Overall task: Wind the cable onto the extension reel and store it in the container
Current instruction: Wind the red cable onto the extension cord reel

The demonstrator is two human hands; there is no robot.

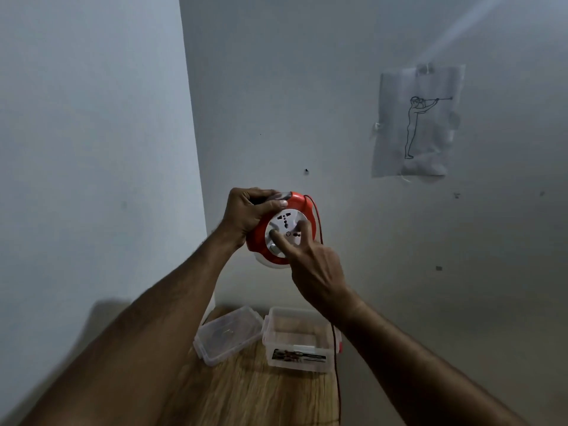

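Bench: wooden bench (246,395) at the near bottom of the view, grain running toward the far wall.
Cable: thin red cable (337,364) hangs down from the reel's right side, passes behind the right wrist, drops past the right edge of the container and runs on to the near edge of the view.
Container: clear plastic container (299,339) stands open on the far end of the bench, a printed label on its near wall, a red clip at its right side.
Lid: clear lid (229,335) lies just left of the container, touching or almost touching it; which, I cannot tell.
Right hand: right hand (316,265) reaches up from the near right, its fingers (302,229) spread and lying on the white socket face, one fingertip at the small knob near the face's lower left.
Reel: red and white extension reel (284,230) is held up in the air above the bench, well apart from the container, socket face turned toward the camera.
Left hand: left hand (250,210) grips the reel's upper left rim, fingers curled over the top edge, thumb pressed along the red front.
Wall: pale wall corner behind the reel.
Paper: sheet (418,121) taped to the far right wall, with a line drawing of a standing figure.
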